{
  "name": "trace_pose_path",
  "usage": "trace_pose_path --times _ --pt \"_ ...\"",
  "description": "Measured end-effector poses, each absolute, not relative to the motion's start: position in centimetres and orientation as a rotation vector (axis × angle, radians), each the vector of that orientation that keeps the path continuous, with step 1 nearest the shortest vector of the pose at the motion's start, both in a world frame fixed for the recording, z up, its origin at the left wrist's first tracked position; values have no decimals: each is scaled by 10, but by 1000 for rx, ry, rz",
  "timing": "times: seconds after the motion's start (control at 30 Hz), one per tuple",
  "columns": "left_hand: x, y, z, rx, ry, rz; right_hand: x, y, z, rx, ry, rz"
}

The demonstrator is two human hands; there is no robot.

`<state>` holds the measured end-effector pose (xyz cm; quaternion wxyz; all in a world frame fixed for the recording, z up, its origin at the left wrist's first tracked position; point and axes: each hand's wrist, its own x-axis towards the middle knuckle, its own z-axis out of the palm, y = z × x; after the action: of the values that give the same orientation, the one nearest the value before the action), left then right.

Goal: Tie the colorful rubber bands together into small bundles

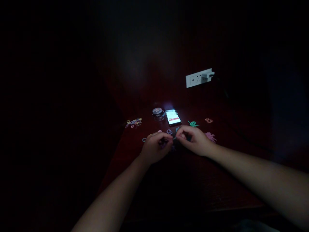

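Note:
My left hand (156, 146) and my right hand (194, 140) face each other over the dark red table (217, 180), each in a pinch. Between their fingertips a small pale bluish band (175, 138) is held, its shape hard to make out in the dim light. Purple bands (173, 148) lie below the fingertips, partly hidden by my left hand. Just beyond the hands are a lavender band (169, 131) and a teal band (177, 129). A pink pile (210, 137) of bands is beside my right wrist.
A lit phone (174, 119) lies behind the hands, next to a lidded clear jar (158, 114). Mixed bands (133, 122) are at the left, green bands (193, 123) and orange bands (208, 120) at the right. A wall socket (199, 78) holds a plug.

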<state>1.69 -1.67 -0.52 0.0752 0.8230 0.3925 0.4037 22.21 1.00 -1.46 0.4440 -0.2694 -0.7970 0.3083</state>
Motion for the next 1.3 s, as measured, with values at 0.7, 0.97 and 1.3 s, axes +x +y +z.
trace_pose_path --times 0.7,0.97,1.3 --pt "20 -18 -4 2465 1220 1233 222 9 -15 -662 -1991 834" --pt "19 -17 -6 2439 1213 1185 221 7 -13 -705 -1990 795" --pt "21 -20 -2 2453 1180 1206 221 8 -14 -707 -1971 832"
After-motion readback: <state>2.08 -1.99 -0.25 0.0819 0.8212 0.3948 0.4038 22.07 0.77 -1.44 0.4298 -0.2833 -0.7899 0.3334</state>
